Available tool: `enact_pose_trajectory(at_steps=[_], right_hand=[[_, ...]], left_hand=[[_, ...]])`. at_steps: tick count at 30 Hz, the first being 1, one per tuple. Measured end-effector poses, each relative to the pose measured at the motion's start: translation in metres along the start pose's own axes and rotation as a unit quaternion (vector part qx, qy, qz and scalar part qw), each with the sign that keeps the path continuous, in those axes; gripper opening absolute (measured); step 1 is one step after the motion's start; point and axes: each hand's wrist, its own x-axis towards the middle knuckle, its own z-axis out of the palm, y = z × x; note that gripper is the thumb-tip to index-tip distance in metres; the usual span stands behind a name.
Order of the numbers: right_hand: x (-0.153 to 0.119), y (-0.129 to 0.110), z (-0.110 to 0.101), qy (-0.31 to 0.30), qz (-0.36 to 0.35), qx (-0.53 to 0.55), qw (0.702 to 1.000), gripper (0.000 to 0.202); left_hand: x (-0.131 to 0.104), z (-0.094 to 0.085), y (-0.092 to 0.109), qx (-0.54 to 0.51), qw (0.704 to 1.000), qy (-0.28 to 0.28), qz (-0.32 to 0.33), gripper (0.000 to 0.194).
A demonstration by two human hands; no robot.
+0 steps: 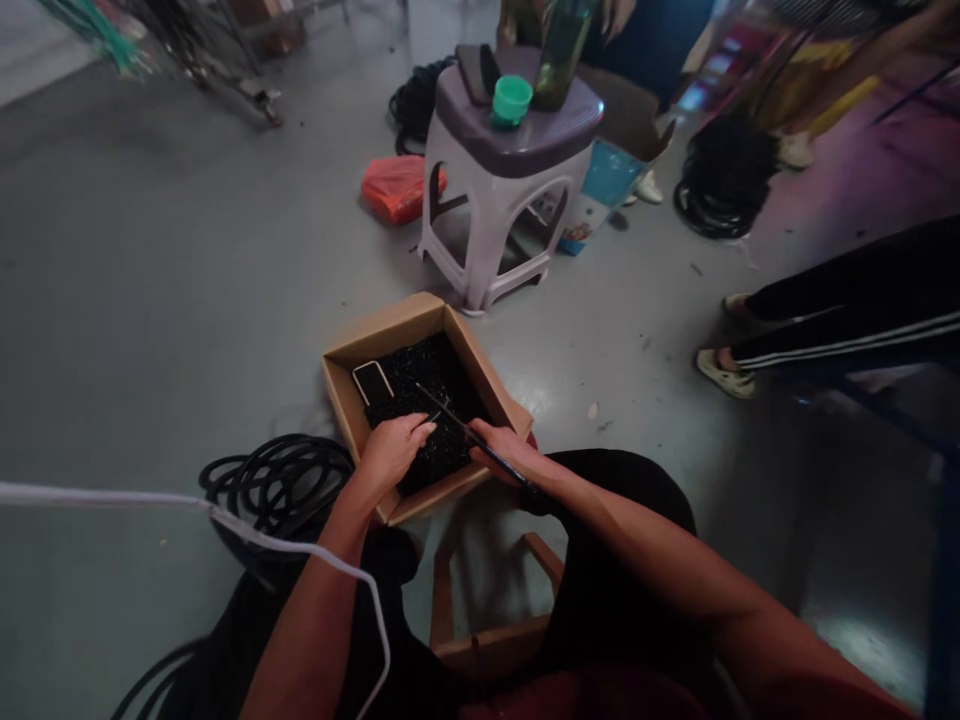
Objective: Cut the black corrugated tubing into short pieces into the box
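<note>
Both hands work over an open cardboard box (390, 340) on the floor: the left hand (394, 448) curls its fingers down onto small black pieces (435, 385) filling the box, while the right hand (504, 448) is closed around a thin black rod (465, 432) slanting across them. A phone (373, 382) lies in the box's far left corner. Coiled black cable (277, 475) sits just left of the box. Beyond stands a plastic stool (510, 180) (a green cup (511, 100) and bottle (564, 50) on top), near a seated person's legs (840, 320).
</note>
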Motion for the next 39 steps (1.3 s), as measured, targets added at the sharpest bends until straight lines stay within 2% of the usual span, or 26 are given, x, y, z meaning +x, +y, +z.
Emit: enact_pose_trajectory(at_steps=[5, 15, 19, 22, 26, 29, 32, 36, 39], right_hand=[[-0.015, 0.001, -0.007, 0.002, 0.015, -0.021, 1.000, 0.016], [-0.017, 0.007, -0.007, 0.009, 0.048, -0.049, 0.998, 0.016], [-0.016, 0.006, -0.010, 0.033, 0.044, -0.029, 0.998, 0.015], [-0.009, 0.007, -0.009, 0.067, 0.029, 0.070, 0.995, 0.018], [0.007, 0.004, -0.011, 0.109, 0.005, 0.250, 0.962, 0.027], [0.016, -0.005, -0.018, 0.126, -0.020, 0.351, 0.928, 0.032], [0.017, -0.016, -0.025, 0.101, -0.043, 0.420, 0.901, 0.041], [0.016, -0.026, -0.025, 0.057, -0.071, 0.502, 0.860, 0.058], [0.017, -0.029, -0.022, 0.057, -0.082, 0.515, 0.852, 0.062]], left_hand=[[0.005, 0.008, 0.004, -0.005, 0.999, -0.042, 0.022, 0.036], [0.017, 0.011, 0.002, -0.033, 0.997, -0.075, -0.007, 0.047], [0.016, 0.007, 0.008, -0.057, 0.997, -0.054, -0.017, 0.054], [0.015, 0.001, 0.011, -0.098, 0.994, -0.020, -0.043, 0.058], [0.012, -0.003, 0.011, -0.202, 0.978, 0.003, -0.055, 0.059], [0.009, -0.005, 0.016, -0.281, 0.958, -0.017, -0.054, 0.058], [0.007, -0.007, 0.025, -0.340, 0.938, -0.047, -0.053, 0.059], [0.004, -0.010, 0.031, -0.379, 0.923, -0.059, -0.045, 0.056], [0.002, -0.010, 0.031, -0.389, 0.919, -0.054, -0.039, 0.054]])
